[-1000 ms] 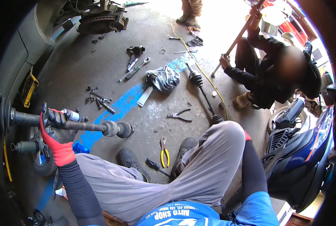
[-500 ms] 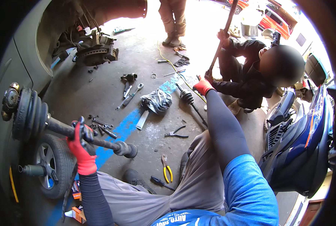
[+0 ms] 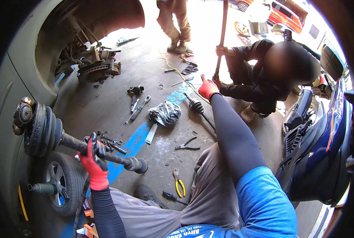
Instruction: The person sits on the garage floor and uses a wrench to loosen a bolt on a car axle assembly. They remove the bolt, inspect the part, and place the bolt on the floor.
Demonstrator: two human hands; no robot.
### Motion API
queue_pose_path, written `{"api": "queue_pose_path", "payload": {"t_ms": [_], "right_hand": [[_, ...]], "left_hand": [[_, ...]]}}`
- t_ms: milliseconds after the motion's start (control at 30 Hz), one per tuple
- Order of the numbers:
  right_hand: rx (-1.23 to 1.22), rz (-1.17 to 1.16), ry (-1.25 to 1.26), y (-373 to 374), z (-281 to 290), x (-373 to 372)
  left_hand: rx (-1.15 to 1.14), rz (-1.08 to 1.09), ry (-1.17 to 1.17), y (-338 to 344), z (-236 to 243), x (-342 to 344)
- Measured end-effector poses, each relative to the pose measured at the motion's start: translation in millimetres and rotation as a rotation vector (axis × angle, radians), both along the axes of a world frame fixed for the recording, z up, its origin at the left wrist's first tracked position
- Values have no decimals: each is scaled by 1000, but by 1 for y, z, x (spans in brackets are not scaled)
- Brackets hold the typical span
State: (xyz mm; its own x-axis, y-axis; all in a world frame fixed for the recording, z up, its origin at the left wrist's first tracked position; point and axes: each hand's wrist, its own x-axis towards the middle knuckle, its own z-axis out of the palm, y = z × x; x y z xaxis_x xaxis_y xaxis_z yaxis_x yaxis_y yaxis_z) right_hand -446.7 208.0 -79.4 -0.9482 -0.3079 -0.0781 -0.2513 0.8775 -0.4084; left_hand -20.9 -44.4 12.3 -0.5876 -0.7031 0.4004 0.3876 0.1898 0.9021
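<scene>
My left hand (image 3: 94, 156), in a red and black glove, is wrapped round the shaft of a greasy CV axle (image 3: 74, 142). The axle is held up at a slant, its large ribbed boot at the upper left and a smaller joint at the lower right. My right hand (image 3: 209, 88), also gloved, reaches far forward with a finger stretched out and nothing visible in it. Just below it a second CV axle (image 3: 201, 112) lies on the floor. Close by, a crouching co-worker grips a long upright bar (image 3: 222, 35) with both hands; whether my glove touches it I cannot tell.
A car's bare brake disc (image 3: 95, 73) sits in the wheel arch at far left. The floor holds a wheel (image 3: 66, 178), a ratchet (image 3: 140, 109), a plastic-wrapped bundle (image 3: 165, 114), pliers (image 3: 178, 183) and a screwdriver (image 3: 174, 197). A blue motorcycle (image 3: 324, 146) stands at right; another person stands ahead.
My right hand has shifted slightly left in view, with a finger now pointing upward. The co-worker's bar has swung more upright. The held axle sits slightly lower and further right in view.
</scene>
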Motion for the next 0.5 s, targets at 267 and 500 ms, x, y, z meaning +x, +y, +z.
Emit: {"api": "queue_pose_path", "payload": {"t_ms": [267,500], "right_hand": [[16,16,20,-8,17,10],[-140,-3,-51,-25,26,9]], "left_hand": [[87,8,18,-1,2,3],[83,-37,26,0,0,6]]}}
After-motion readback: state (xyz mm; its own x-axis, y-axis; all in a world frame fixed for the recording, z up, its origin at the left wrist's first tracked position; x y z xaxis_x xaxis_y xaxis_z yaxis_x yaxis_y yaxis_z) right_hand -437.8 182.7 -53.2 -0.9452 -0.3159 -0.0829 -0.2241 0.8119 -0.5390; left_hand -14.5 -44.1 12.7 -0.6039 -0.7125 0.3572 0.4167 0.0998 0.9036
